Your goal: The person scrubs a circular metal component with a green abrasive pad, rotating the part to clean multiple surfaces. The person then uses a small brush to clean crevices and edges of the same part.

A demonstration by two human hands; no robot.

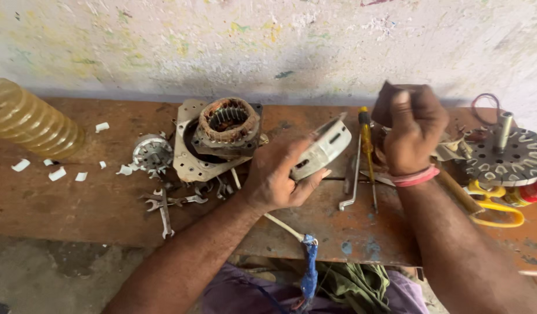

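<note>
Grey metal bracket (322,148) sits in left hand (275,177) grip

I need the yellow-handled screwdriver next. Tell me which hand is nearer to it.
Right. The right hand, closed on a dark piece, is raised just right of the yellow-handled screwdriver. The left hand holds a grey metal part to the screwdriver's left, farther off.

A rusty motor stator (227,125) sits on a metal mounting plate (190,163) on the wooden worktop (76,203). Small spanners (163,206) lie below it, a ribbed yellowish plastic bottle (30,119) far left, a yellow-handled screwdriver (367,145) and yellow scissors (495,206) at right.
</note>
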